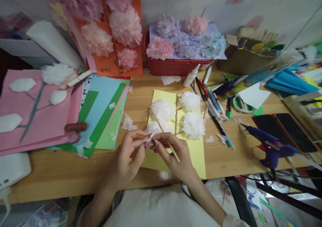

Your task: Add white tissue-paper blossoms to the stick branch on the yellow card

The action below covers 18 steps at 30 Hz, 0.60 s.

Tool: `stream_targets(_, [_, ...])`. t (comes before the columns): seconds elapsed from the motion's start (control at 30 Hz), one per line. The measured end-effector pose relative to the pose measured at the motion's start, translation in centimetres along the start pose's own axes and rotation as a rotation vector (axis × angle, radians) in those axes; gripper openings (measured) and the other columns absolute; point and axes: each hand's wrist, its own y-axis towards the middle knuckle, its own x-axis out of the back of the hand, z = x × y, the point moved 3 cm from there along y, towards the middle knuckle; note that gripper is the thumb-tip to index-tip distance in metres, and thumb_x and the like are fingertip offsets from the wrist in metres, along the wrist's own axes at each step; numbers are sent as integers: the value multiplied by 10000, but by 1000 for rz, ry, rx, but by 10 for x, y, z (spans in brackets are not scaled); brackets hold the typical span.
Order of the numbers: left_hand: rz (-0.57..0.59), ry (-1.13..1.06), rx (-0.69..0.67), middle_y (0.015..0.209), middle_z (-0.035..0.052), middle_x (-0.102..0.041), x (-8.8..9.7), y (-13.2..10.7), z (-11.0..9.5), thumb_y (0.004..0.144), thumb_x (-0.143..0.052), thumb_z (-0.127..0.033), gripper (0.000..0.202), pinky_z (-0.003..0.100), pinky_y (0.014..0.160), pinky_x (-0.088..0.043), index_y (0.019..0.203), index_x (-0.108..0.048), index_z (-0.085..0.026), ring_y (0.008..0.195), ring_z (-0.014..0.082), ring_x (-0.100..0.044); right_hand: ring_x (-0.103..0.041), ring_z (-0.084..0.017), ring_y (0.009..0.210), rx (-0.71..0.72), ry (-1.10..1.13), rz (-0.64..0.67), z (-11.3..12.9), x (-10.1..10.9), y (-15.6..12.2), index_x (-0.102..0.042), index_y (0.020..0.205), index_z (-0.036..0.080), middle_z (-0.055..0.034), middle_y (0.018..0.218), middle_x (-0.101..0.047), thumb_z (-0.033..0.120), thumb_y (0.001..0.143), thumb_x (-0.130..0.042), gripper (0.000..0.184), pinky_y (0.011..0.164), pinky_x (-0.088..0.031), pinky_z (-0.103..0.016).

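My left hand and my right hand meet over the near left of a yellow sheet. Between their fingertips they pinch a small piece of white tissue paper. A thin wooden stick lies across my right hand, held in its fingers and slanting up to the left. On the yellow sheet are a drawn brown stem and several fluffy white tissue pompoms. One pompom at the lower left is partly hidden behind my fingers.
A blue glue gun with a lit red light lies at right, near two phones. Markers and a white glue bottle lie behind. Coloured papers and a pink sheet cover the left. A red basket stands at back.
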Motion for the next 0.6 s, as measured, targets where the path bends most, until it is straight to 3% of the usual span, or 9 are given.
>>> stream_targets(0.37, [-51, 92, -60, 1076, 100, -685, -3, 4, -7, 873, -579, -277, 210, 313, 855, -582, 1077, -601, -230, 1069, 234, -673, -689, -117, 691, 22, 4, 1, 2, 3, -1, -633, 944, 199, -28, 842, -721, 255, 904, -589, 82, 652, -574, -225])
stream_targets(0.5, [-7, 69, -95, 1023, 69, -728, -6, 4, -10, 888, -559, -205, 265, 302, 893, -567, 1147, -520, -239, 1061, 207, -684, -686, -116, 687, 27, -43, -18, 6, 3, -1, -633, 946, 204, -21, 847, -722, 249, 877, -622, 83, 635, -573, -213])
stream_targets(0.6, [-6, 92, -147, 1106, 57, -722, -8, 3, -11, 886, -554, -149, 337, 267, 914, -550, 1197, -474, -248, 1073, 180, -679, -693, -112, 702, 21, -52, -21, 7, 2, -1, -623, 948, 202, -22, 860, -724, 225, 888, -601, 69, 613, -561, -193])
